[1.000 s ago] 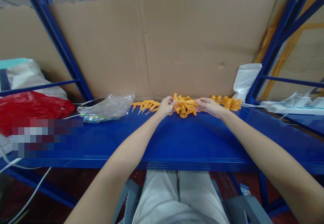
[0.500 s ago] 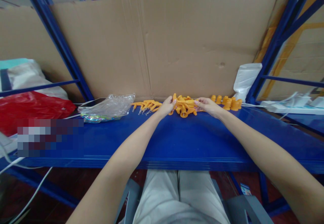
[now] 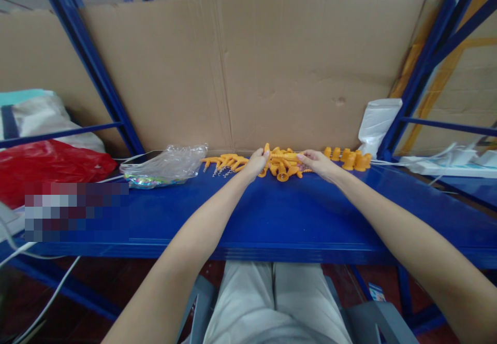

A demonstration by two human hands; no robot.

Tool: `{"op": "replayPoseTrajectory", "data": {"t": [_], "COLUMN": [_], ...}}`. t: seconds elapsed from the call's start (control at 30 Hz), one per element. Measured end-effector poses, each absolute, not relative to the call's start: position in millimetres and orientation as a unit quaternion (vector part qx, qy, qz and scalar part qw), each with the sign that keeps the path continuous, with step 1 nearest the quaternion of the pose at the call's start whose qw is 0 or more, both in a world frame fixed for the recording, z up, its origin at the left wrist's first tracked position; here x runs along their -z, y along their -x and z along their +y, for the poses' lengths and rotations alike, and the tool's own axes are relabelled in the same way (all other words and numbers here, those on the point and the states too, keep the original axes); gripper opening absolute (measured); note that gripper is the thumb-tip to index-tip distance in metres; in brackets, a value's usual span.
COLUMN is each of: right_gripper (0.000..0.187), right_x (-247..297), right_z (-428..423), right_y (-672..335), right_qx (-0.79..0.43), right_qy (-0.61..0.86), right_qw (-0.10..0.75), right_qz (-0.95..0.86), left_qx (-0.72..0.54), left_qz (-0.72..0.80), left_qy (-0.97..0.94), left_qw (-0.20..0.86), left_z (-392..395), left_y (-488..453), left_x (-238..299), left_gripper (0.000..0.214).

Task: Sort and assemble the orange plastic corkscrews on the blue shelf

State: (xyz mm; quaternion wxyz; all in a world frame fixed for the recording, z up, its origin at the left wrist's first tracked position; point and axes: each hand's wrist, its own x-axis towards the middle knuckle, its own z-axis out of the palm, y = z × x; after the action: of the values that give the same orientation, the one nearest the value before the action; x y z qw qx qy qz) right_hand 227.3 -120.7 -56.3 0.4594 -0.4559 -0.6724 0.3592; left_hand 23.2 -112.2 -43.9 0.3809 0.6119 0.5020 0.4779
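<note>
My left hand (image 3: pixel 256 163) is closed in a pinch on a small orange figure-like piece (image 3: pixel 266 148), whose rounded tip sticks up above the fingers. Opposite it, my right hand (image 3: pixel 315 162) pinches the far end of a thin orange strand (image 3: pixel 285 157) that runs between the hands. Whether the strand and the piece are one thing I cannot make out. Below and behind lies a heap of orange parts (image 3: pixel 282 174), some with flared, cup-like ends. To the left, a row of orange pieces (image 3: pixel 229 160) has small metal chains attached.
Several orange cup-shaped parts (image 3: pixel 351 160) stand right of my hands. A clear plastic bag (image 3: pixel 166 162) with colourful contents and a red bag (image 3: pixel 50 170) lie left. Cardboard (image 3: pixel 291 69) backs the blue shelf (image 3: pixel 272 214); a white power strip (image 3: pixel 446 165) is at far right.
My hands stay almost in place, both still pinching. The orange piece at my left hand has shifted very slightly left.
</note>
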Motion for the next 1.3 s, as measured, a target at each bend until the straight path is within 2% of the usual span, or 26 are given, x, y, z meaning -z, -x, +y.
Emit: {"op": "replayPoseTrajectory", "data": {"t": [0.17,0.43,0.7,0.8,0.97,1.3], "right_gripper": [0.02,0.016,0.026,0.025,0.036,0.049], "right_x": [55.4,43.7,46.0,46.7,42.6,39.4], "right_z": [-124.9,-139.9,-139.8,-140.9,-143.2,-146.9], "right_y": [-222.4,-225.5,-228.6,-224.1,-219.1,-213.1], "right_qx": [-0.405,-0.498,-0.606,-0.598,-0.541,-0.503], "right_qy": [0.459,0.433,0.359,0.374,0.398,0.405], "right_qw": [0.453,0.454,0.382,0.392,0.425,0.428], "right_qz": [-0.648,-0.599,-0.598,-0.591,-0.607,-0.633], "left_qx": [-0.459,-0.487,-0.54,-0.535,-0.53,-0.486], "left_qz": [0.512,0.434,0.335,0.34,0.375,0.459], "left_qy": [-0.596,-0.649,-0.697,-0.696,-0.657,-0.613], "left_qw": [0.414,0.391,0.331,0.337,0.381,0.421], "left_z": [-113.4,-112.0,-109.7,-113.0,-119.0,-129.6], "left_y": [-20.5,-15.7,-22.0,-24.2,-28.7,-31.3], "left_x": [43.4,52.4,53.9,54.9,51.4,39.1], "left_gripper": [0.025,0.026,0.019,0.019,0.019,0.024]}}
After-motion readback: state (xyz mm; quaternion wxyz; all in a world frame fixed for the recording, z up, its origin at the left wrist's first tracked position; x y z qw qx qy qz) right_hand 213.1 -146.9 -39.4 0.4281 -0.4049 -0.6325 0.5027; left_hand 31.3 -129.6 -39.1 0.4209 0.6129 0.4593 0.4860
